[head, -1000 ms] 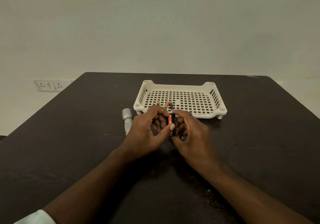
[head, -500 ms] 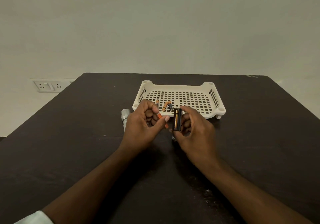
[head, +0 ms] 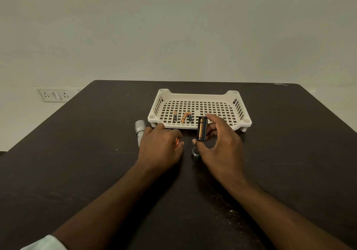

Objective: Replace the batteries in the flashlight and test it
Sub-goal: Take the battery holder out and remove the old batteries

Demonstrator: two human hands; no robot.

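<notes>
My right hand [head: 218, 143] holds a black battery holder [head: 202, 128] upright between thumb and fingers, with one copper-coloured battery showing in it. My left hand [head: 161, 146] rests low on the dark table [head: 77, 162], fingers closed on an orange battery [head: 176, 142] that peeks out at the fingertips. The silver flashlight body [head: 139, 130] lies on the table just left of that hand, partly hidden by it. A small silver end cap [head: 195, 151] sits on the table under my right thumb. Three batteries [head: 182, 117] lie in the white perforated tray [head: 222, 97].
The tray stands at the table's middle back, just beyond both hands. A wall socket plate [head: 55, 95] is on the wall at far left. A pale wall rises behind the table.
My hands have drawn apart. The left hand pulled the orange battery out of the holder and lowered it to the table; the right hand kept the holder upright and shifted slightly right.
</notes>
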